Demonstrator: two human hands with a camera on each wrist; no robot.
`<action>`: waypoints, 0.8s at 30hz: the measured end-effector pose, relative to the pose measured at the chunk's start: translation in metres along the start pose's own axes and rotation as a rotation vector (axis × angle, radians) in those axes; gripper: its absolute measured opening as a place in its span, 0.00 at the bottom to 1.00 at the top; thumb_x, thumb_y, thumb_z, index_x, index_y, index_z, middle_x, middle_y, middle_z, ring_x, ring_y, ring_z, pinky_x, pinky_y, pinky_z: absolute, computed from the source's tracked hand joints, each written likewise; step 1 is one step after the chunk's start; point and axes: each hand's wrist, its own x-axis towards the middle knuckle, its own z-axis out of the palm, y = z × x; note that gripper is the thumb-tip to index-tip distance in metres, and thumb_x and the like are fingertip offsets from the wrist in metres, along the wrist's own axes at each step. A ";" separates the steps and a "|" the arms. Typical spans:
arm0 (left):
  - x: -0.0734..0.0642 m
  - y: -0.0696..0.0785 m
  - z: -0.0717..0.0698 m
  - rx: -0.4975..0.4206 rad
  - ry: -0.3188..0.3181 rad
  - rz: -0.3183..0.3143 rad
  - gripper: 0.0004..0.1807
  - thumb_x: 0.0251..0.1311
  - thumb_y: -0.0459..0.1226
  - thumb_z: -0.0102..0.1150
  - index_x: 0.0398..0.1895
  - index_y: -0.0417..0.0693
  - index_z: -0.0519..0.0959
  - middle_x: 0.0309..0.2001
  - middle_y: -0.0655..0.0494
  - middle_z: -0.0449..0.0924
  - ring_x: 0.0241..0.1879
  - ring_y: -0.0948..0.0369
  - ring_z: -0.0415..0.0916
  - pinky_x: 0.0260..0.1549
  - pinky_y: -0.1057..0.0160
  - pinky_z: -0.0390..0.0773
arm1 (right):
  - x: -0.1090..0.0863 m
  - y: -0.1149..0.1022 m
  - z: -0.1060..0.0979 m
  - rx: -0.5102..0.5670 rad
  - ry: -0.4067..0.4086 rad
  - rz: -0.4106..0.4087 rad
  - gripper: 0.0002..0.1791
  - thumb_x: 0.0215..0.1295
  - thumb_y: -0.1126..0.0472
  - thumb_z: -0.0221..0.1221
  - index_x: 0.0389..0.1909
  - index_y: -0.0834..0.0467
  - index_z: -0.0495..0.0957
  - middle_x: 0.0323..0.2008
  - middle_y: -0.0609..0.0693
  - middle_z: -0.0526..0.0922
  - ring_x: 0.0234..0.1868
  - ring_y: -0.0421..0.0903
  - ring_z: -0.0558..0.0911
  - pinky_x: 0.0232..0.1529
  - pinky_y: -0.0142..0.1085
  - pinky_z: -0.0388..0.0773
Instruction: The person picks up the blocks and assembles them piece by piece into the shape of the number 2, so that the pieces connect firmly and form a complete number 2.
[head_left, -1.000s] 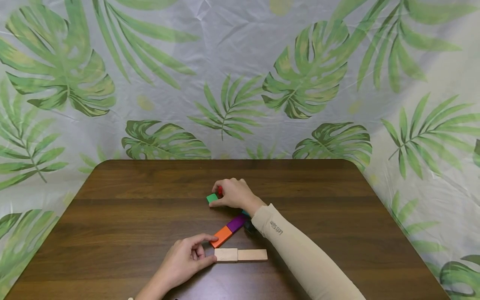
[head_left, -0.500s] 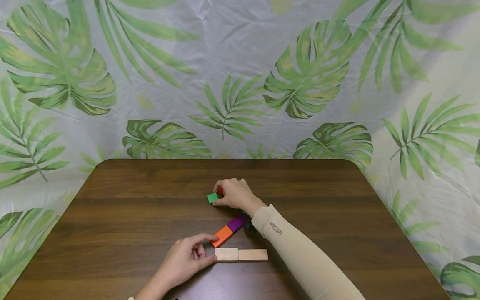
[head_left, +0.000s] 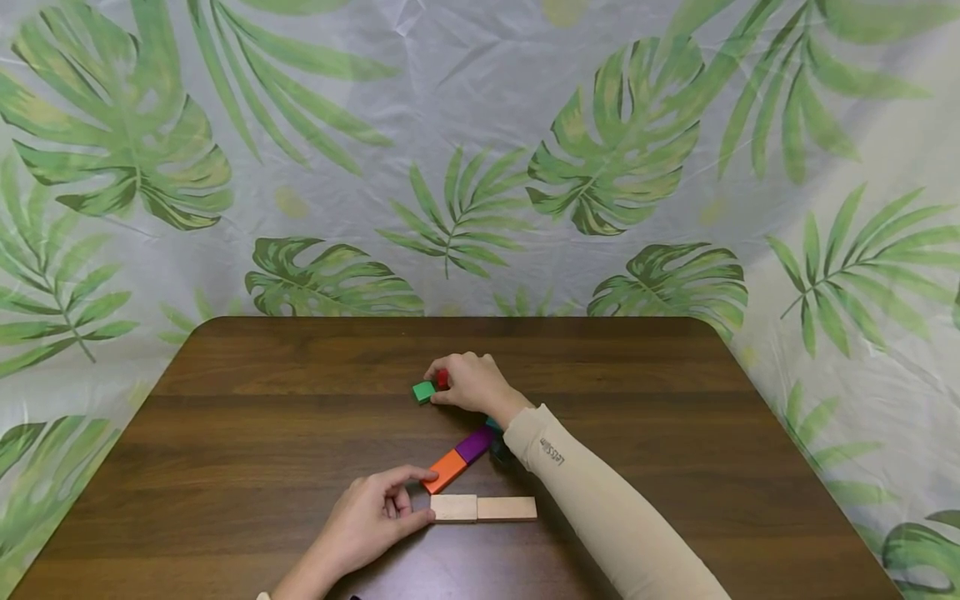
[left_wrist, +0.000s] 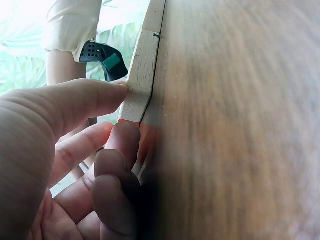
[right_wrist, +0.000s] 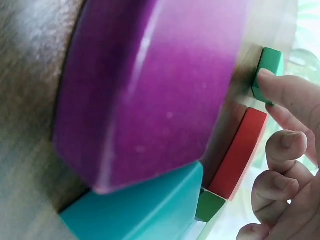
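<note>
My right hand reaches to the far middle of the table. Its thumb and index finger hold a small green block by its edges, with the other fingers curled. Beside it stands a red block, partly hidden by this hand in the head view. My left hand lies nearer me, thumb at the left end of a plain wooden block. Its index fingertip touches the near end of an orange block; the remaining fingers curl in. A purple block follows the orange one in a slanting line.
A second wooden block continues the plain row to the right. A teal block and a dark green block lie past the purple one, mostly under the right wrist. The brown table ends at a leaf-patterned cloth.
The green block has shifted very slightly away from me with my right thumb and index finger, and a little more of the red block shows. My left hand stays in place.
</note>
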 end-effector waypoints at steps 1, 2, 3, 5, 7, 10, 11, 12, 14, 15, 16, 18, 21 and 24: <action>0.000 0.000 0.000 -0.001 -0.001 0.001 0.20 0.60 0.47 0.80 0.55 0.63 0.87 0.23 0.69 0.79 0.18 0.72 0.70 0.19 0.70 0.69 | 0.000 0.000 -0.001 0.002 -0.001 0.001 0.19 0.69 0.48 0.73 0.59 0.43 0.87 0.48 0.45 0.90 0.44 0.45 0.85 0.53 0.48 0.74; 0.000 0.000 0.000 -0.002 -0.002 0.001 0.20 0.60 0.47 0.80 0.55 0.63 0.87 0.23 0.68 0.79 0.18 0.72 0.70 0.19 0.70 0.69 | 0.000 0.000 -0.001 0.004 0.000 0.002 0.19 0.69 0.49 0.73 0.59 0.42 0.87 0.47 0.44 0.90 0.44 0.45 0.84 0.53 0.47 0.73; 0.000 0.000 0.000 -0.002 -0.003 0.002 0.20 0.60 0.47 0.80 0.56 0.63 0.87 0.23 0.68 0.79 0.18 0.72 0.70 0.20 0.70 0.69 | 0.000 0.000 -0.002 0.007 0.000 0.004 0.19 0.70 0.49 0.73 0.60 0.43 0.87 0.46 0.44 0.90 0.43 0.44 0.83 0.52 0.47 0.73; 0.000 0.000 0.001 0.000 -0.002 0.002 0.20 0.60 0.46 0.80 0.56 0.63 0.87 0.23 0.69 0.80 0.18 0.72 0.70 0.19 0.70 0.69 | 0.000 0.000 -0.002 0.012 -0.001 0.007 0.19 0.70 0.50 0.72 0.60 0.43 0.86 0.43 0.44 0.89 0.40 0.44 0.82 0.50 0.46 0.72; 0.000 0.000 0.001 0.000 0.000 0.003 0.20 0.60 0.46 0.80 0.56 0.63 0.87 0.23 0.69 0.80 0.18 0.72 0.70 0.19 0.70 0.69 | 0.001 0.000 -0.003 0.014 -0.006 0.011 0.20 0.70 0.49 0.72 0.61 0.43 0.86 0.40 0.43 0.88 0.39 0.43 0.81 0.50 0.45 0.70; 0.000 -0.001 0.001 0.000 0.002 0.001 0.20 0.60 0.46 0.80 0.55 0.63 0.87 0.23 0.69 0.80 0.18 0.72 0.70 0.19 0.70 0.69 | 0.001 -0.001 -0.002 0.014 -0.013 0.016 0.22 0.69 0.46 0.72 0.62 0.44 0.85 0.37 0.43 0.86 0.38 0.42 0.81 0.51 0.45 0.70; 0.000 -0.001 0.001 -0.001 0.002 0.002 0.20 0.60 0.46 0.80 0.55 0.63 0.87 0.23 0.69 0.80 0.18 0.72 0.70 0.19 0.70 0.69 | 0.001 -0.002 -0.002 0.014 -0.013 0.018 0.23 0.69 0.45 0.73 0.62 0.44 0.84 0.36 0.43 0.86 0.38 0.42 0.81 0.52 0.46 0.71; 0.000 -0.001 0.001 -0.004 0.002 0.002 0.20 0.60 0.46 0.80 0.55 0.63 0.87 0.23 0.69 0.80 0.18 0.72 0.70 0.19 0.70 0.69 | 0.001 -0.003 -0.001 0.015 -0.013 0.019 0.24 0.69 0.44 0.73 0.62 0.44 0.84 0.37 0.43 0.86 0.39 0.43 0.82 0.53 0.47 0.71; 0.000 -0.001 0.001 -0.007 0.000 0.001 0.20 0.60 0.46 0.80 0.55 0.63 0.87 0.23 0.68 0.80 0.18 0.72 0.70 0.20 0.70 0.69 | 0.001 -0.004 -0.001 0.018 -0.009 0.023 0.24 0.68 0.43 0.73 0.62 0.45 0.84 0.40 0.43 0.88 0.42 0.44 0.83 0.55 0.48 0.72; 0.000 -0.001 0.001 -0.009 -0.001 0.001 0.20 0.60 0.46 0.80 0.55 0.63 0.87 0.24 0.68 0.80 0.18 0.72 0.70 0.20 0.70 0.69 | 0.001 -0.004 0.000 0.019 -0.006 0.025 0.25 0.68 0.42 0.73 0.62 0.45 0.85 0.41 0.44 0.88 0.43 0.44 0.84 0.56 0.49 0.72; 0.000 -0.002 0.001 -0.013 -0.002 0.003 0.20 0.60 0.46 0.80 0.55 0.63 0.87 0.24 0.68 0.80 0.18 0.72 0.70 0.19 0.70 0.69 | 0.001 -0.005 0.000 0.020 -0.004 0.028 0.25 0.68 0.41 0.73 0.62 0.45 0.85 0.43 0.44 0.89 0.45 0.45 0.85 0.57 0.50 0.73; 0.000 -0.002 0.001 -0.018 -0.004 0.005 0.20 0.60 0.46 0.80 0.56 0.62 0.87 0.24 0.68 0.80 0.18 0.72 0.70 0.19 0.70 0.69 | 0.002 -0.005 0.001 0.015 0.004 0.035 0.26 0.67 0.40 0.73 0.61 0.46 0.85 0.47 0.44 0.90 0.47 0.45 0.86 0.58 0.51 0.73; 0.000 -0.002 0.001 -0.014 -0.010 -0.002 0.20 0.60 0.46 0.80 0.56 0.63 0.87 0.24 0.68 0.80 0.18 0.72 0.70 0.19 0.70 0.69 | 0.002 -0.006 0.003 0.008 0.017 0.048 0.26 0.66 0.39 0.73 0.60 0.46 0.86 0.48 0.45 0.90 0.47 0.46 0.86 0.58 0.51 0.73; 0.000 -0.002 0.001 -0.003 -0.013 -0.012 0.20 0.60 0.46 0.80 0.56 0.64 0.87 0.24 0.69 0.80 0.18 0.72 0.71 0.20 0.70 0.70 | 0.002 -0.006 0.005 -0.002 0.032 0.060 0.26 0.66 0.38 0.72 0.59 0.47 0.86 0.47 0.45 0.90 0.46 0.45 0.86 0.57 0.51 0.73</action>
